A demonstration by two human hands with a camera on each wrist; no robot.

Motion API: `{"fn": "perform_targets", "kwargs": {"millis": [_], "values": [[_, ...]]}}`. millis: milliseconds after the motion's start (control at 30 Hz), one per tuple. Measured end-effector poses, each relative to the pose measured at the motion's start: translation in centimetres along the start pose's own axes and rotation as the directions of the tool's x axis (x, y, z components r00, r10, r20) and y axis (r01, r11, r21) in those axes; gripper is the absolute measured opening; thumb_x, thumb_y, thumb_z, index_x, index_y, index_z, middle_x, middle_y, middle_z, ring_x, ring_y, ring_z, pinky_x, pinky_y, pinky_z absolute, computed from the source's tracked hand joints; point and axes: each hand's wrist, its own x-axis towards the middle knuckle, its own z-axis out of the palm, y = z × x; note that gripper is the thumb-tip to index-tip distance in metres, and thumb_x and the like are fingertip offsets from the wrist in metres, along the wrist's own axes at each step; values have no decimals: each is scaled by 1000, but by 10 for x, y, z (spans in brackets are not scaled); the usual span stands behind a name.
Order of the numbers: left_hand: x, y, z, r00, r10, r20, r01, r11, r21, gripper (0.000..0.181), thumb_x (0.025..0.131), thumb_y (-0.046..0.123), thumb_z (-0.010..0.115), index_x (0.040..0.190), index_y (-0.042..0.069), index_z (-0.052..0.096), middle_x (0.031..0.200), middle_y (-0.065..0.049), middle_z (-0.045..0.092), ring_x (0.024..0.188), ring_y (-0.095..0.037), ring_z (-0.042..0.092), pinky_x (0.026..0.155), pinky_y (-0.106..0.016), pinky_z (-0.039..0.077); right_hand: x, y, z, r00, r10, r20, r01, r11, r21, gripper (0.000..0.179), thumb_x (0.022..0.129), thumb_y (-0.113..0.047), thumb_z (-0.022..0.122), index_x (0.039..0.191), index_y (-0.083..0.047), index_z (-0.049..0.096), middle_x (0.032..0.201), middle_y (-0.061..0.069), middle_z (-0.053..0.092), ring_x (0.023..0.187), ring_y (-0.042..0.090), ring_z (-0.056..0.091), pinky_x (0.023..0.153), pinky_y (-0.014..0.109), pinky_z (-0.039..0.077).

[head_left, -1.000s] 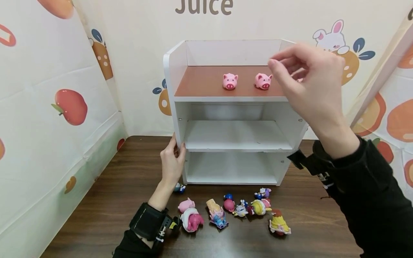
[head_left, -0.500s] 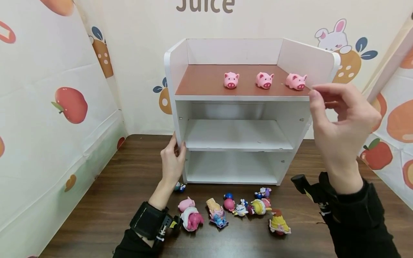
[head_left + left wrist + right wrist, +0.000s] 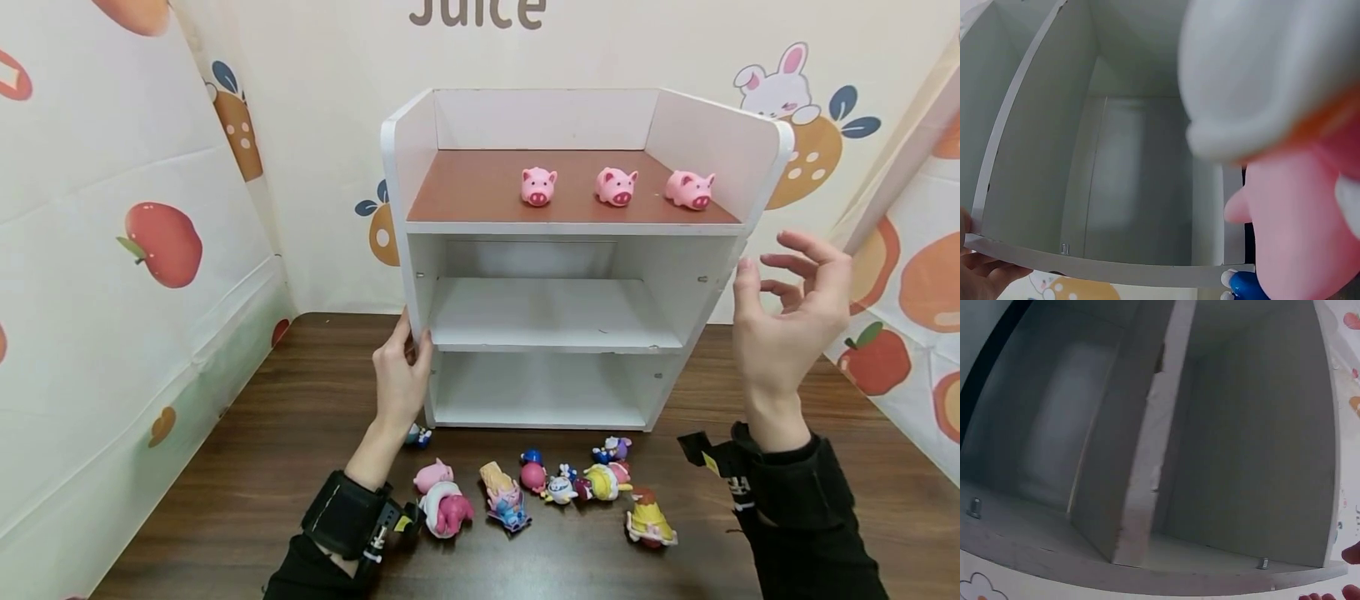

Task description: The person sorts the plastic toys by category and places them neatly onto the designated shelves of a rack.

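Observation:
A white shelf unit (image 3: 555,347) with a brown top board stands on the wooden table. My left hand (image 3: 401,375) holds the edge of its left side panel, fingers on the outer face and thumb at the front; the left wrist view shows my fingers (image 3: 988,275) there too. On the top board sit three pink pig figures: a left pig (image 3: 538,187), a middle pig (image 3: 617,187) and a right pig (image 3: 689,190). My right hand (image 3: 791,321) hovers beside the unit's right side, fingers loosely bent and holding nothing. In the right wrist view, only its fingertips (image 3: 1350,591) show.
Several small figures lie before the shelf: a pink pig (image 3: 432,476), a pink-and-white figure (image 3: 447,510), an ice-cream-cone figure (image 3: 504,497), a yellow-dressed doll (image 3: 649,518) and others. A printed cloth (image 3: 315,167) hangs behind; more cloth covers both sides.
My right hand has moved from above the top board's right end, down and to the right, its fingers spreading. The right pig has come into full view. My left hand has stayed put.

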Motion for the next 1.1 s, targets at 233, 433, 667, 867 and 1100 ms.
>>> {"fn": "perform_targets", "kwargs": {"millis": [233, 433, 667, 867, 1100], "values": [[0, 1, -2, 1000, -15, 5, 15, 1000, 21, 43, 87, 0, 51, 129, -2, 43, 109, -21, 58, 83, -25, 61, 58, -36, 52, -4, 24, 2, 985, 105, 137, -90, 990, -110, 42, 78, -8, 63, 118, -8, 50, 114, -2, 51, 92, 14, 54, 66, 15, 43], [0, 2, -2, 1000, -24, 13, 24, 1000, 19, 43, 86, -1, 50, 129, -2, 42, 109, -22, 58, 86, -26, 61, 61, -36, 52, -13, 34, 2, 957, 166, 239, -113, 969, -219, 48, 79, -14, 65, 124, -14, 48, 117, 2, 52, 90, 12, 55, 65, 11, 44], [1, 1, -2, 999, -24, 23, 24, 999, 30, 42, 86, -1, 50, 128, -3, 43, 108, -22, 58, 85, -26, 61, 61, -35, 52, -26, 42, 3, 940, 176, 291, -100, 961, -258, 51, 77, -8, 65, 125, -12, 48, 114, 9, 56, 79, -1, 55, 61, 6, 42], [2, 3, -4, 999, -21, 43, 19, 999, 42, 41, 87, -1, 50, 127, -4, 44, 108, -24, 57, 88, -28, 60, 63, -35, 52, -31, 51, 5, 947, 101, 305, -19, 965, -261, 41, 79, 5, 55, 119, -1, 51, 104, 17, 62, 81, 25, 62, 58, 2, 39], [4, 5, -8, 996, -43, 81, 37, 997, 69, 41, 86, 0, 51, 126, -5, 44, 109, -25, 56, 91, -30, 59, 67, -34, 51, -33, 56, 4, 947, 105, 303, -25, 966, -258, 41, 80, 3, 53, 121, -5, 52, 100, 20, 62, 79, 38, 59, 58, 2, 39]]}}
